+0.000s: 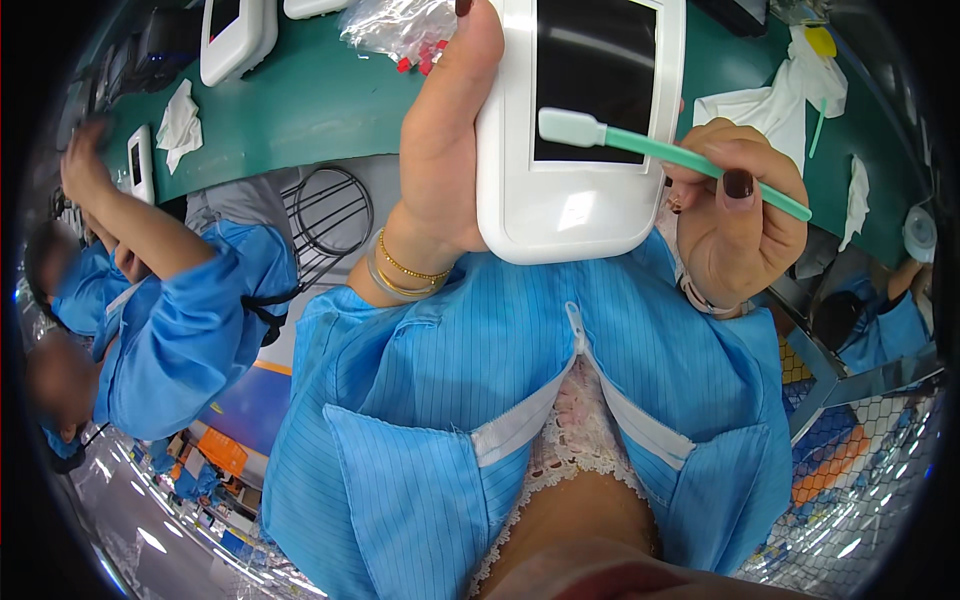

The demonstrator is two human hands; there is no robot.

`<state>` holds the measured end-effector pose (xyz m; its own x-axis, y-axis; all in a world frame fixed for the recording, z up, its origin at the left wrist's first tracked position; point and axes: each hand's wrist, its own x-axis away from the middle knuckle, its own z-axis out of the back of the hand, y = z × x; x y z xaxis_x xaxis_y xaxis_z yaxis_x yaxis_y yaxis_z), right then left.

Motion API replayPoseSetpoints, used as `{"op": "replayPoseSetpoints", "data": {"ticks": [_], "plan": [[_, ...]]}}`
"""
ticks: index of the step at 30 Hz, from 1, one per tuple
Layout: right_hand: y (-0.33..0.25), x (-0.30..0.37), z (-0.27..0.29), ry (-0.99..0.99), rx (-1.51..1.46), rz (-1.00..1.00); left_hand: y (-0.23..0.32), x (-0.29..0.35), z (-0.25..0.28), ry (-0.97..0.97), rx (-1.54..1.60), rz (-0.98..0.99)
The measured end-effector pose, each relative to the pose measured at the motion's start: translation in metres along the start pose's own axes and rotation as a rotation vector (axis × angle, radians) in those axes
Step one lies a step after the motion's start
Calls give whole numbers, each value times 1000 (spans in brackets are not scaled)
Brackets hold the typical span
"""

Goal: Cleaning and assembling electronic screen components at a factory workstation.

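Note:
My left hand [445,150] grips the left edge of a white rectangular device with a dark screen [575,120], held up close in front of me. My right hand [735,215] pinches a green-handled swab [690,158] whose pale flat tip rests on the lower left part of the dark screen. Bracelets circle my left wrist. Below the hands my blue striped smock fills the middle of the view.
A green worktable [300,110] carries more white devices [235,35], white wipes [180,125], a clear bag with red bits [400,30] and another wipe pile [770,100]. A co-worker in a blue smock [170,320] sits at my left; another person [880,320] at right.

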<state>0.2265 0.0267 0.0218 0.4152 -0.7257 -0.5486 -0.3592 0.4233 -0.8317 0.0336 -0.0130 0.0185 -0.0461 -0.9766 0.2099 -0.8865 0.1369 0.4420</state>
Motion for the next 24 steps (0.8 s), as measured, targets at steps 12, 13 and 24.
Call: {"op": "replayPoseSetpoints", "data": {"ticks": [12, 13, 24], "plan": [[-3, -2, 2, 39, 10, -39, 3, -6, 8, -168, 121, 44], [-2, -3, 3, 21, 8, -35, 1, -5, 3, -167, 119, 44], [-3, -1, -2, 82, -96, -67, -2, -5, -21, -20, -44, 51]]}}
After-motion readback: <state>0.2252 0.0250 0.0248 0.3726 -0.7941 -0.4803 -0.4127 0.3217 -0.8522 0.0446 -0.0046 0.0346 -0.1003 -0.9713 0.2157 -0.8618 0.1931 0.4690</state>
